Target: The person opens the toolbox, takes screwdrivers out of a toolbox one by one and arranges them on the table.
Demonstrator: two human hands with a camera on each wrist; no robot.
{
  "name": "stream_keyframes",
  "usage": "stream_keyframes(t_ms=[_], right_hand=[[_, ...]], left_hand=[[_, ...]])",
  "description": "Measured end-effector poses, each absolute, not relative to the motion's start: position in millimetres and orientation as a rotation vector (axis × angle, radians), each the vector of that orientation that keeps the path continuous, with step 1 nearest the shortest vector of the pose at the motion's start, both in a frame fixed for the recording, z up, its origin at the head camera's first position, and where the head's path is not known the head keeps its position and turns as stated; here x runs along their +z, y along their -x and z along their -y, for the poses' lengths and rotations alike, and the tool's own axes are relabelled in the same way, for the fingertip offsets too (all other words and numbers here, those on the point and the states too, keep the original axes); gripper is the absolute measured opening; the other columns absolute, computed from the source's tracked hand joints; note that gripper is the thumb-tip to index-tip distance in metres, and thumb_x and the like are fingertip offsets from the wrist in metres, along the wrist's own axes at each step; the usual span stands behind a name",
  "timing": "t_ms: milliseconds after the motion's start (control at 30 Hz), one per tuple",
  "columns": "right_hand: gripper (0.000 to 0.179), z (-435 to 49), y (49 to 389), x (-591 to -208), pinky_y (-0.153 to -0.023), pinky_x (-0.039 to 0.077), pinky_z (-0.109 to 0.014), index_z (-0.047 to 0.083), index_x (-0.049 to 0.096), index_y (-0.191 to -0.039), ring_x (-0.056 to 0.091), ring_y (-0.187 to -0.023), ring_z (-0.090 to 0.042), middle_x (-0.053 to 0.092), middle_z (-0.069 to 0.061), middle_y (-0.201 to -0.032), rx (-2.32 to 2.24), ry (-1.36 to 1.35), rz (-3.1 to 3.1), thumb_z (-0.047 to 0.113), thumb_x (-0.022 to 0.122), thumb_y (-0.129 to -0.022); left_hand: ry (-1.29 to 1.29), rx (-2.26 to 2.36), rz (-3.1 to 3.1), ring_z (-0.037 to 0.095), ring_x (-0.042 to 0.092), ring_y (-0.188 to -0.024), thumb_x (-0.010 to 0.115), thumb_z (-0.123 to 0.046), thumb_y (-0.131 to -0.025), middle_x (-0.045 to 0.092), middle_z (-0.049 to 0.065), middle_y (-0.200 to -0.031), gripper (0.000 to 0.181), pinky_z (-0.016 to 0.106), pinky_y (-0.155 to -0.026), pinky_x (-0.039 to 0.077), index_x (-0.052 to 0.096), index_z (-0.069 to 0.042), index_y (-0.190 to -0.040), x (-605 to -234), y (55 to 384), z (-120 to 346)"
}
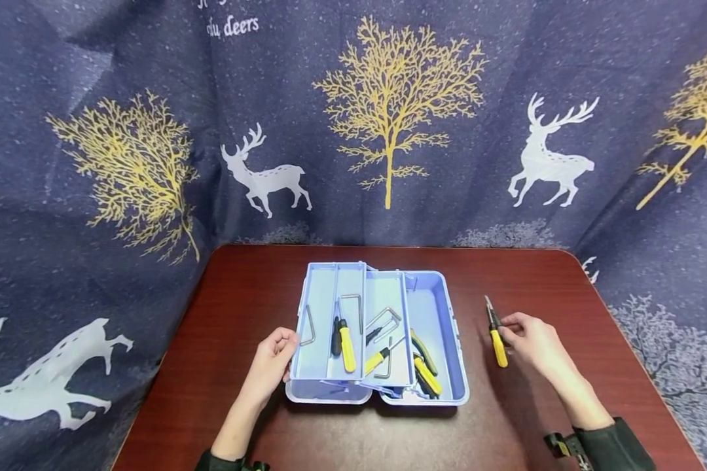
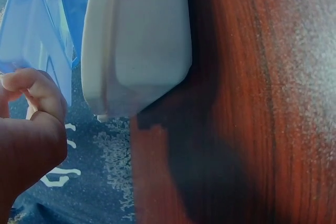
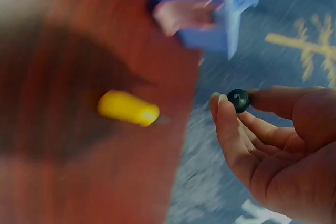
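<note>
A light blue toolbox (image 1: 456, 353) stands on the table with its tiered trays spread to the left. My left hand (image 1: 273, 360) holds the upper tray (image 1: 321, 288) by its left edge, fingers curled there, as the left wrist view also shows. Right of the box, my right hand (image 1: 530, 337) pinches a black-handled screwdriver (image 3: 239, 100) between thumb and fingers; its round butt end faces the right wrist camera. Below it a yellow-handled screwdriver (image 1: 499, 350) lies on the table, overlapped by the held one in the head view.
In the trays lie hex keys (image 1: 311, 324), a yellow screwdriver (image 1: 346, 347), a black screwdriver (image 1: 336, 337) and another yellow screwdriver (image 1: 377, 360). Yellow-and-black pliers (image 1: 427, 376) rest in the right bottom compartment. A dark curtain (image 1: 353, 222) hangs behind the brown table (image 1: 241, 288).
</note>
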State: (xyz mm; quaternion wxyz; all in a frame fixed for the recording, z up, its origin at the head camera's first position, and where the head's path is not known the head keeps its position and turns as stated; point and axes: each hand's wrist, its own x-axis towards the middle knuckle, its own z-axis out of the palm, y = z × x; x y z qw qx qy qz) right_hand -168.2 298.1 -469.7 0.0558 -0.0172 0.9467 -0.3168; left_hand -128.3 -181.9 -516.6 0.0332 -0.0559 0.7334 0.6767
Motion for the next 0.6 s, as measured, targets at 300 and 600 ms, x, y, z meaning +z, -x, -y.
stream_keyframes(t_ms=[300, 600], right_hand=[[0.03, -326, 170, -505, -0.061, 0.054, -0.033, -0.015, 0.062, -0.112, 0.07, -0.067, -0.02, 0.073, -0.015, -0.083, -0.896, -0.129, -2.835, 0.013, 0.06, -0.1], [0.028, -329, 171, -525, -0.058, 0.059, -0.034, -0.014, 0.061, -0.109, 0.069, -0.064, -0.019, 0.072, -0.017, -0.083, -0.974, -0.219, -2.747, 0.013, 0.061, -0.102]], left_hand=[[0.178, 2.109, -2.238, 0.008, 0.04, -0.044, 0.056, -0.008, -0.106, 0.056, 0.001, -0.066, 0.017, 0.018, -0.041, 0.031, 0.057, 0.009, -0.105, -518, 127, 182], [0.232, 2.078, -2.22, 0.007, 0.047, -0.052, 0.057, -0.016, -0.107, 0.056, 0.001, -0.068, 0.022, 0.017, -0.042, 0.034, 0.057, 0.006, -0.107, -515, 127, 180]])
